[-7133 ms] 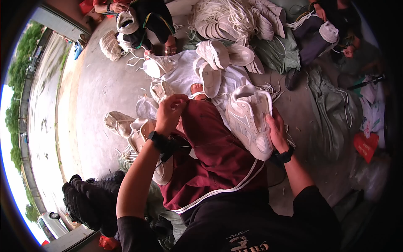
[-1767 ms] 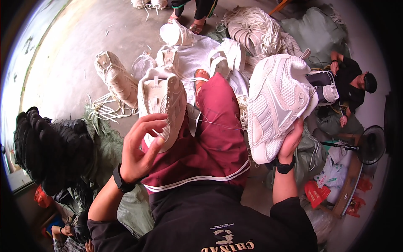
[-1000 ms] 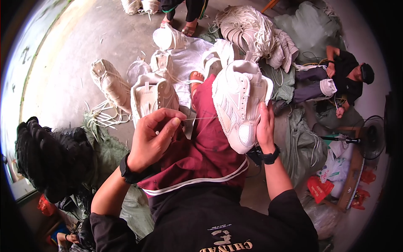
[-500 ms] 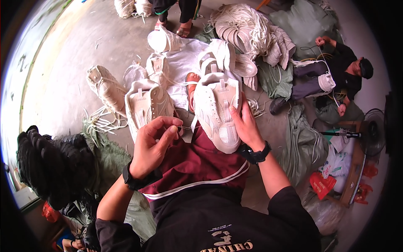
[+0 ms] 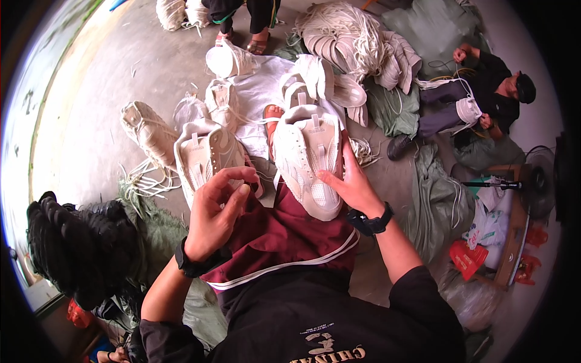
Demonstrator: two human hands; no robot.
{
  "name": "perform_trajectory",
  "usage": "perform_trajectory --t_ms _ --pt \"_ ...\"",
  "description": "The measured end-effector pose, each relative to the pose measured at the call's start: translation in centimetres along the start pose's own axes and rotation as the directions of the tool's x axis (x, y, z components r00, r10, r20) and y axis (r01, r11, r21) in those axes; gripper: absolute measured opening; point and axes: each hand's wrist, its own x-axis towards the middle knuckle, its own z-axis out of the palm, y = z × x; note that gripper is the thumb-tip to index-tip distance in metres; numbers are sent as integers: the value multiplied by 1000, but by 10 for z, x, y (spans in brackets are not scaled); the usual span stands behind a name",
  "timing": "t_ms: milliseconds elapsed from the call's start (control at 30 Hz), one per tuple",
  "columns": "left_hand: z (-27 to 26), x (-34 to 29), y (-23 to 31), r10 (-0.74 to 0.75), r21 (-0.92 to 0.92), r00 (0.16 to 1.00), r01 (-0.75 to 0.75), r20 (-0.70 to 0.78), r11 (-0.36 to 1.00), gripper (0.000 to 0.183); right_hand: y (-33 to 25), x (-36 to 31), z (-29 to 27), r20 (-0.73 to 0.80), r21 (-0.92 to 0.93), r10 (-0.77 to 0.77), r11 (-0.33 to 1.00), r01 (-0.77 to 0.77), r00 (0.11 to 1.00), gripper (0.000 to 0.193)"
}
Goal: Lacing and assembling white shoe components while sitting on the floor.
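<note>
A white and beige sneaker (image 5: 302, 157) lies over my lap, toe towards me, with no lace seen across its tongue. My right hand (image 5: 350, 186) grips its right side, thumb resting on the upper near the toe. To the left, my left hand (image 5: 219, 209) is raised with thumb and fingertips brought together; what they pinch, if anything, is too small to make out. Just beyond that hand stands a second sneaker (image 5: 209, 148) of the same kind, partly hidden by it. A laced sneaker (image 5: 148, 133) stands further left, with loose white laces (image 5: 148, 181) near it.
More pale shoes (image 5: 315, 75) lie on a white sheet (image 5: 266, 69) ahead. Behind it are a heap of beige shoe parts (image 5: 339, 36) and a standing person's legs (image 5: 260, 24). A co-worker (image 5: 484, 100) sits at the right, handling laces. A black bundle (image 5: 72, 242) is at the left.
My right thumb has shifted slightly on the sneaker. My left hand stays pinched beside it, and the thin strand seen at its fingertips before no longer shows. The whole view has shifted a little.
</note>
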Motion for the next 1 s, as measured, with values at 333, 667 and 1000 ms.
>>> perform_trajectory --t_ms 333,667,1000 --pt "9 4 -2 38 81 998 -35 -43 996 35 2 -1 -17 -28 -49 -21 999 20 999 97" --pt "23 11 2 -13 276 999 -1 52 961 29 29 -11 -46 -97 29 20 999 -17 995 69" --pt "44 15 -6 -52 292 992 17 113 956 27 42 -19 -56 -112 88 72 994 -63 991 65"
